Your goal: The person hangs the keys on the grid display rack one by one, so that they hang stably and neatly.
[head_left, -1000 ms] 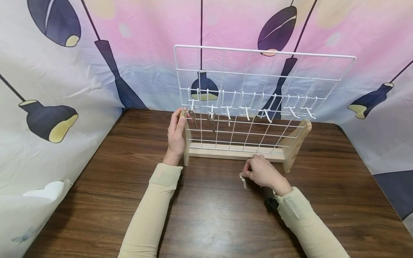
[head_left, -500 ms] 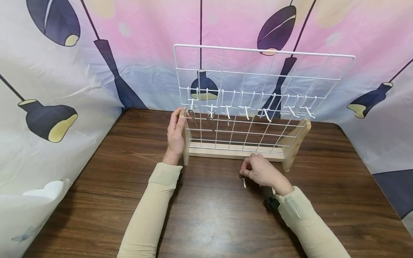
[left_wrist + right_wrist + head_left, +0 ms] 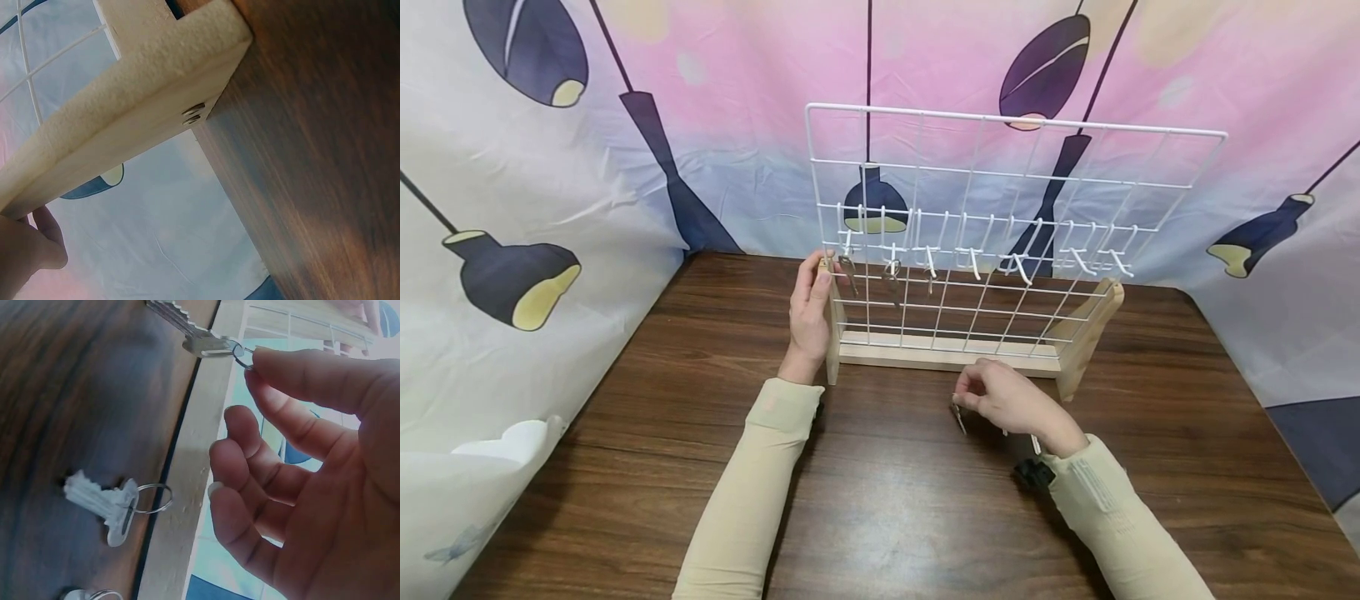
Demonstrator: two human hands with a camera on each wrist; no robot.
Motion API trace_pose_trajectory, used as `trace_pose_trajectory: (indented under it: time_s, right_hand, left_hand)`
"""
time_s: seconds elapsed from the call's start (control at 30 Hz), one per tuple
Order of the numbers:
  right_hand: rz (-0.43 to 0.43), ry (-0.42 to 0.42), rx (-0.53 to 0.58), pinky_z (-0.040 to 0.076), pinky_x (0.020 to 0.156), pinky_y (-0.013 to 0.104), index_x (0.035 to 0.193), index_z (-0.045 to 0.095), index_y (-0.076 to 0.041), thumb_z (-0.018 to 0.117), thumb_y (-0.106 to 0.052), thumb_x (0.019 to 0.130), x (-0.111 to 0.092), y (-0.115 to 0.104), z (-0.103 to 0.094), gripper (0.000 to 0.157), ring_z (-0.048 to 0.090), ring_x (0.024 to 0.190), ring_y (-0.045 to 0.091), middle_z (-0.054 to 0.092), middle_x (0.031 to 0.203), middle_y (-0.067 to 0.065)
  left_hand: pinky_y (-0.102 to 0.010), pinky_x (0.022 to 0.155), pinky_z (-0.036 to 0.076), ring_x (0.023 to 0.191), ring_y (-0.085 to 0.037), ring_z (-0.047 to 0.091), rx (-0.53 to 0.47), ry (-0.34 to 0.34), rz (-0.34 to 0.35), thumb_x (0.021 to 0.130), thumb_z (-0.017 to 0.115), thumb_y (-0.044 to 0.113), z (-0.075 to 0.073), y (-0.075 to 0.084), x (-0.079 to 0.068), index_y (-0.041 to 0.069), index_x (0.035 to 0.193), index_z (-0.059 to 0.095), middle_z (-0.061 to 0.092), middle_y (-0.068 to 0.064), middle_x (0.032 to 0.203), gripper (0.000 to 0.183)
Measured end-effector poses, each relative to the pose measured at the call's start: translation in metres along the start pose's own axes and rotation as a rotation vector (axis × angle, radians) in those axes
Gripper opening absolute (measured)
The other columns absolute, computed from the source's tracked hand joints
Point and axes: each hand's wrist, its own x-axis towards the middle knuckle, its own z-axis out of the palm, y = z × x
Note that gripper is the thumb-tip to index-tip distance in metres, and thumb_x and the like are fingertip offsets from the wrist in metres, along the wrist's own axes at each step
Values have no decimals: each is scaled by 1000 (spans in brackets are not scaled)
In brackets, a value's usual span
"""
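And here's the right hand [image 3: 1018, 400], low in front of the wooden base bar [image 3: 947, 353], thumb and forefinger pinched on the split ring [image 3: 235, 358] of a silver key [image 3: 206, 345], the other fingers bent; from above, the ring is mostly lost at the fingertips, and in the right wrist view the blade runs off the top edge, and whether its tip touches the table [image 3: 887, 500] I can't tell. Look beneath that hand: the head camera gets only slivers of metal, but the right wrist view gives us a second key [image 3: 115, 506] lying close to the bar, and a third key [image 3: 78, 594] sliced off by the bottom edge. Across we go, and the left hand [image 3: 811, 317] grips the left leg [image 3: 833, 333] near its top, some fingertips tucked behind the wood; its own camera catches just a corner of it. Up on the white wire grid [image 3: 1000, 119], seven hooks [image 3: 973, 260] in a row, with hanging keys [image 3: 850, 275] on the three leftmost, hard to read against the wires. The right leg [image 3: 1086, 346] stands just beyond the right hand, and a patterned cloth [image 3: 737, 83] fills the back
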Motion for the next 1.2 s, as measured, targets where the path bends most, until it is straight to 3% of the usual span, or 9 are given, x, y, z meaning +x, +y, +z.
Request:
trace_pose_trajectory:
  time_s: [0.2, 0.3, 0.6, 0.8, 0.93, 1.03, 1.2]
  right_hand:
    - [-45, 23, 66, 44, 62, 28, 82, 64, -17, 67, -18, 92, -1, -5, -4, 10, 50, 69, 10, 55, 76, -6]
    - [-56, 34, 111, 45, 61, 27, 85, 64, -17, 66, -18, 93, -2, -7, -8, 8, 52, 68, 10, 56, 76, -7]
    - [-89, 112, 244, 47, 69, 28, 94, 63, -18, 63, -23, 96, -4, -16, -14, 5, 56, 78, 13, 61, 85, -5]
    - [-133, 265, 314, 49, 68, 30, 97, 63, -18, 63, -22, 96, -5, -25, -17, 4, 57, 77, 14, 63, 89, -4]
    - [-143, 409, 384, 47, 66, 28, 98, 64, -15, 64, -17, 95, -6, -31, -20, 3, 56, 77, 14, 64, 91, -2]
    - [-164, 513, 474, 45, 65, 24, 97, 63, -4, 62, -4, 94, -9, -47, -28, 4, 56, 76, 17, 62, 87, 7]
    - [-226, 645, 643, 49, 66, 22, 97, 61, 5, 60, 4, 93, -5, -51, -30, 4, 59, 75, 18, 62, 84, 12]
  left_hand:
    - [-35, 92, 44, 93, -20, 57, 5, -2, 7, 103, 35, 10, 0, 0, 0, -13, 129, 43, 54, -9, 105, 36]
    - [-35, 93, 44, 93, -22, 56, -2, -1, 8, 103, 34, 9, 0, 0, 0, -14, 129, 42, 55, -4, 105, 36]
    - [-36, 93, 43, 93, -29, 55, 5, 2, 4, 102, 35, 12, 0, 0, 0, -13, 129, 42, 54, -7, 104, 37]
    - [-36, 93, 43, 93, -27, 55, 6, 1, 8, 103, 36, 14, 0, 0, 0, -13, 129, 42, 52, -19, 104, 38]
    - [-35, 93, 43, 93, -26, 55, 8, 1, 8, 103, 36, 14, 1, 0, 0, -11, 129, 44, 54, -8, 104, 37]
    - [-35, 92, 44, 93, -29, 54, 0, 0, 13, 102, 36, 13, 1, 0, 0, -11, 129, 44, 55, -4, 104, 36]
    - [-35, 92, 44, 94, -28, 54, -6, 1, 17, 102, 36, 12, 1, 0, 0, -12, 129, 43, 55, -3, 105, 37]
